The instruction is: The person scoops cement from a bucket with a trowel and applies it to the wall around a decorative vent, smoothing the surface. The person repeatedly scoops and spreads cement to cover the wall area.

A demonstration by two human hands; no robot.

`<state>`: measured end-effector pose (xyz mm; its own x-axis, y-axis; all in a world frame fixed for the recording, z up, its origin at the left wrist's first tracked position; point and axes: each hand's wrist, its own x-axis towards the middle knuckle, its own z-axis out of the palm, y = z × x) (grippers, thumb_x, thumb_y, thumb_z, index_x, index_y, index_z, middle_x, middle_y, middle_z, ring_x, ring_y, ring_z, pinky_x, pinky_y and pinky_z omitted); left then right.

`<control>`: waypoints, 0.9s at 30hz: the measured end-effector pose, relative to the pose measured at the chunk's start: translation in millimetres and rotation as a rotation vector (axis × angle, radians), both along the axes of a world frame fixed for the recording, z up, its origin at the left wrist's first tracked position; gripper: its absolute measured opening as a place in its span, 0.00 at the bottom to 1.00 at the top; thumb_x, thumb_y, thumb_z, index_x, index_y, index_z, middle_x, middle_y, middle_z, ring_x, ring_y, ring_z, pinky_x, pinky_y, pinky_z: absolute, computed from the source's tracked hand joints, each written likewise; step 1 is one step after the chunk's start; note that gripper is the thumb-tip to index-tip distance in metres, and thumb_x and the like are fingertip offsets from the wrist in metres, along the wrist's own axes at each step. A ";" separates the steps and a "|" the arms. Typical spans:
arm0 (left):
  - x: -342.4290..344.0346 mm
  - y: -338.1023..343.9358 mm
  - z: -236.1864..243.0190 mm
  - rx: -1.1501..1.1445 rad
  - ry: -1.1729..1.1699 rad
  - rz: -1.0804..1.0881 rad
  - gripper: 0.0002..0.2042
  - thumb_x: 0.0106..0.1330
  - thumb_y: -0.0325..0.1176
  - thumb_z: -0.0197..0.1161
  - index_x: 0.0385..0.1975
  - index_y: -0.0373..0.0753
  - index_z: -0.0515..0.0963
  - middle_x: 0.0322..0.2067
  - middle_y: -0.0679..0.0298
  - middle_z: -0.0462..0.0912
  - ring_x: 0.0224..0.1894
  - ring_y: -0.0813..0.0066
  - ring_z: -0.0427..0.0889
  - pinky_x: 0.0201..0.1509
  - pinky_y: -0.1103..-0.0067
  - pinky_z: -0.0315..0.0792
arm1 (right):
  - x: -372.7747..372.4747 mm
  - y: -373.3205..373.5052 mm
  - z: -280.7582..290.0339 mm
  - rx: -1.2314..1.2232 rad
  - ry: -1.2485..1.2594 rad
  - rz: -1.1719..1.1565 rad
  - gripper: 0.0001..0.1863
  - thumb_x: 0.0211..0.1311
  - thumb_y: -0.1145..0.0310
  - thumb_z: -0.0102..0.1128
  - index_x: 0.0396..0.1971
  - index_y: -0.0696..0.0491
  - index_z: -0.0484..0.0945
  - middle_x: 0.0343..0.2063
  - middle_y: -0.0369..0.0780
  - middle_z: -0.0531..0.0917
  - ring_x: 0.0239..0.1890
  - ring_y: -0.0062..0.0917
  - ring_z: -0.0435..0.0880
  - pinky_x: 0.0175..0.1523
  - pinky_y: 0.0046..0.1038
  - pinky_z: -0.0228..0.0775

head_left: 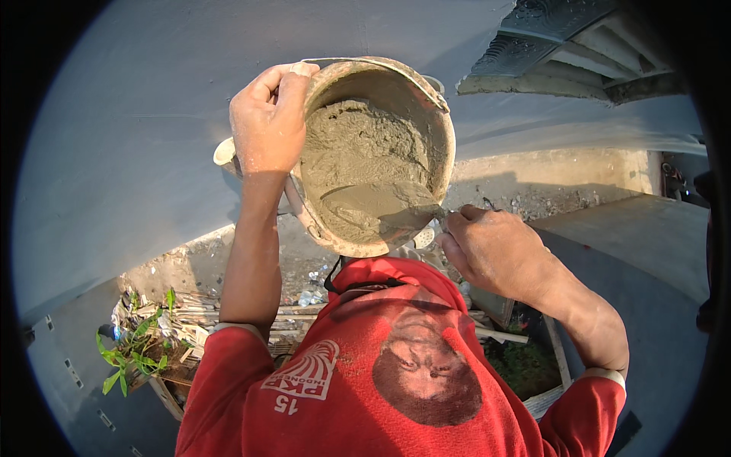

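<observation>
My left hand (268, 122) grips the rim of a worn, mortar-caked bucket (438, 141) and holds it tilted toward me. Wet grey mortar (358, 145) fills the bucket. My right hand (495, 251) is closed on the handle of a trowel (388, 206), and its blade lies inside the bucket with a load of mortar on it. A smooth grey plastered wall (152, 129) rises just behind the bucket. I wear a red shirt with short sleeves.
Far below lie rubble and debris on the ground (304, 274), a pile of cut sticks with green leaves (145, 335) at the lower left, and a wooden frame (560, 358) at the lower right. A roof eave with ornate trim (563, 46) is at the upper right.
</observation>
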<state>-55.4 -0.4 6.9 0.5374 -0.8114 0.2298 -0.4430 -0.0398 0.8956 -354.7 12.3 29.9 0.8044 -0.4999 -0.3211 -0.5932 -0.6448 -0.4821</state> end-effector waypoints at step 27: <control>5.5 -4.8 3.4 0.133 -0.064 -0.036 0.16 0.79 0.38 0.58 0.39 0.30 0.86 0.33 0.67 0.85 0.37 0.82 0.78 0.45 0.80 0.73 | -115.4 12.4 -61.7 1.130 -1.076 -0.964 0.23 0.57 0.71 0.55 0.54 0.60 0.77 0.36 0.39 0.82 0.29 0.21 0.81 0.33 0.26 0.77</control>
